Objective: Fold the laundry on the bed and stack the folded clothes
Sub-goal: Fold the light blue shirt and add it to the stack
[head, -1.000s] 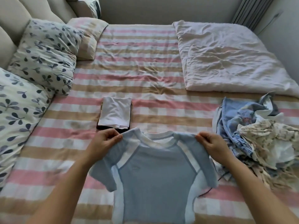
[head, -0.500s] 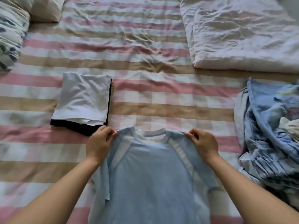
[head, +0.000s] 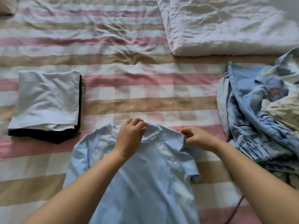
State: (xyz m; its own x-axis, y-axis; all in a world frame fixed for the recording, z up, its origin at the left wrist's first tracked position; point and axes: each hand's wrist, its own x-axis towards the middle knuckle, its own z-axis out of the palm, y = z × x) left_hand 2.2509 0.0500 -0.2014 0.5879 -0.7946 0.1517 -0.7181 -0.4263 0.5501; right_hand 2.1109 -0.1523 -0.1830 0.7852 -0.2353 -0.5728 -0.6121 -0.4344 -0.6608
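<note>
A light blue T-shirt (head: 145, 183) lies flat on the striped bed (head: 137, 101), collar away from me. My left hand (head: 131, 136) rests at the collar with fingers curled on the fabric. My right hand (head: 196, 138) pinches the shirt's right shoulder. To the left sits a stack of folded clothes (head: 47, 104), a white piece on top of dark ones. A heap of unfolded laundry (head: 262, 113), blue and cream, lies at the right.
A crumpled white duvet (head: 226, 25) covers the far right of the bed. A pillow corner (head: 7, 5) shows at the top left. A dark cord (head: 234, 210) runs across the sheet near my right forearm.
The shirt has come down flat onto the bed. My left hand slid from the left shoulder to the collar. The camera has tilted down and closer.
</note>
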